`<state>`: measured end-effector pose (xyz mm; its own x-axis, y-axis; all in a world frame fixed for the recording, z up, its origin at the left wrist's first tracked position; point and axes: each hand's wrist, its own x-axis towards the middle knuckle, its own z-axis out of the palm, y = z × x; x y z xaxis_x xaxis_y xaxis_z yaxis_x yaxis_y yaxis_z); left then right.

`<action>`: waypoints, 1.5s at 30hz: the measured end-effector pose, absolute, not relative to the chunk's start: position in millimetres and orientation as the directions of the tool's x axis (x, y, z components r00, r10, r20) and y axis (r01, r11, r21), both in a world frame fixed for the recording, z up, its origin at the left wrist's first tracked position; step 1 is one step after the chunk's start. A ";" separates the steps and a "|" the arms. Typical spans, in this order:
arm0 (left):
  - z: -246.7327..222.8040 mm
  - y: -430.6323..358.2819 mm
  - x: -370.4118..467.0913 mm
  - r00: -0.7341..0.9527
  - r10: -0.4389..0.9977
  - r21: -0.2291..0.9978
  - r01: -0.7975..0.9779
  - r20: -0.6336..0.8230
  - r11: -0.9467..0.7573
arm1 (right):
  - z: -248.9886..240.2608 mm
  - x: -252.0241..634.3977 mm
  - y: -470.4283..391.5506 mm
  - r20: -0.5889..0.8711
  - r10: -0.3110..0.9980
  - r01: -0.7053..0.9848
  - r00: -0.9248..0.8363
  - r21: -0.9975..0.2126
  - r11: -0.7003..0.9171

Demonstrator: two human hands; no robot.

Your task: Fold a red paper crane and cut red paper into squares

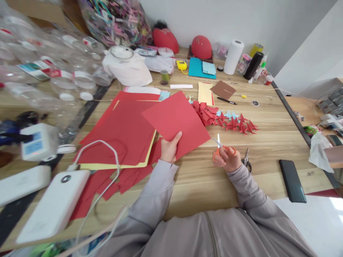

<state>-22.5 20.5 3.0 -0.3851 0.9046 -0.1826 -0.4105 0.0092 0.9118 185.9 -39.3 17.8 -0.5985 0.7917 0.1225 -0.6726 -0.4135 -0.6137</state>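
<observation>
The left hand (168,150) pinches a red sheet (177,116) by its near edge, right hand (227,158) curled round scissors (218,139).

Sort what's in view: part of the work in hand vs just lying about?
Job: red sheet (left hand), orange-handled scissors (right hand); probably stacked red paper, folded red pieces.
Apparently lying about: black phone, yellow tape measure, plastic bottles.

On the desk (198,185), sheets (118,132) are lying left of the origami (238,124); a phone (292,181) is lying farther right, nearer the front.
</observation>
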 end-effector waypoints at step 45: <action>5.6 18.5 -20.7 -0.402 0.904 0.925 -0.379 -0.149 -0.016 | 18.0 187.4 -39.3 0.008 0.811 -0.626 -0.585 -0.640 -0.446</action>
<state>-20.7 18.5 5.6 -0.4015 0.9036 -0.1493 -0.3791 -0.0156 0.9252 187.4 -39.3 18.0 -0.5851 0.8109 0.0081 -0.6264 -0.4456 -0.6396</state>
